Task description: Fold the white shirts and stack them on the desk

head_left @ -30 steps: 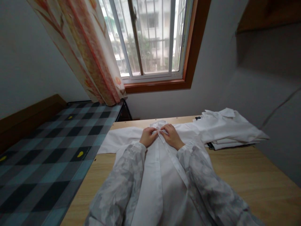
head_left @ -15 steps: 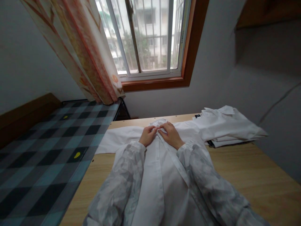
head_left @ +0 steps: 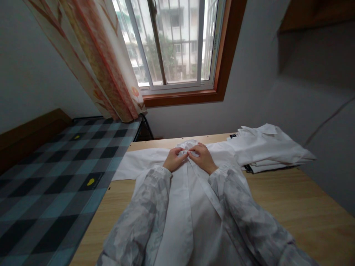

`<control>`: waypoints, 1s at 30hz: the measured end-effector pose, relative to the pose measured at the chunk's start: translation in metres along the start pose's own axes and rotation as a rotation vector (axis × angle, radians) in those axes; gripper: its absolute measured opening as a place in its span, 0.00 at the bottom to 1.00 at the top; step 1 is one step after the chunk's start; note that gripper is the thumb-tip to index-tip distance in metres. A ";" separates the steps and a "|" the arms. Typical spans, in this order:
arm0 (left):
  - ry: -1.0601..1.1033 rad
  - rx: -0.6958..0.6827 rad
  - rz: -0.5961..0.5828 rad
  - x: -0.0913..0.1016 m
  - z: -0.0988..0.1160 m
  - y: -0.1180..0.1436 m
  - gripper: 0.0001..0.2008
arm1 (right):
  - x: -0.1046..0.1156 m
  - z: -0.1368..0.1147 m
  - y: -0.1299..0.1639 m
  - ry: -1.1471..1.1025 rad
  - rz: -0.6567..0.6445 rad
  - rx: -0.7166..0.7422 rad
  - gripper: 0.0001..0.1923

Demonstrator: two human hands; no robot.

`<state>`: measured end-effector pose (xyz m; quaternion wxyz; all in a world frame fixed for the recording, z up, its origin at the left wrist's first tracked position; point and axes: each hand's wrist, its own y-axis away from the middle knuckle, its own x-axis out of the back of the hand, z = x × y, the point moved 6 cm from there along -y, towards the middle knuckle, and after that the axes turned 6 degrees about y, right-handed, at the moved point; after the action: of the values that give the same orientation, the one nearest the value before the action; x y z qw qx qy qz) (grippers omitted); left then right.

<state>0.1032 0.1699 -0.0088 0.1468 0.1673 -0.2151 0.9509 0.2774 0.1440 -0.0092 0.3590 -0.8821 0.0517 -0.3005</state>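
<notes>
Here, left hand (head_left: 173,159) and right hand (head_left: 202,157) pinched together on the collar (head_left: 186,146) of a white shirt (head_left: 191,207), spread flat along the desk (head_left: 291,207) beneath the window. Likely snag: collar tugged askew, front panels wrinkled or misaligned by uneven pull; stacked shirts (head_left: 266,147) close by at right.
</notes>
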 end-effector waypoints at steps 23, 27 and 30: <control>-0.297 -0.274 0.016 -0.006 0.019 0.004 0.10 | -0.006 0.028 0.000 -0.301 -0.207 -0.260 0.16; -0.274 -0.276 -0.026 -0.006 0.019 0.002 0.12 | -0.008 0.037 0.002 -0.407 -0.223 -0.313 0.17; -0.237 -0.250 -0.008 -0.003 0.017 0.000 0.12 | -0.011 0.040 0.004 -0.507 -0.235 -0.337 0.17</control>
<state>0.1106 0.1609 0.0046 0.1436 0.2597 -0.3466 0.8898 0.2911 0.1685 -0.0399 0.1720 -0.9759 -0.0926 -0.0977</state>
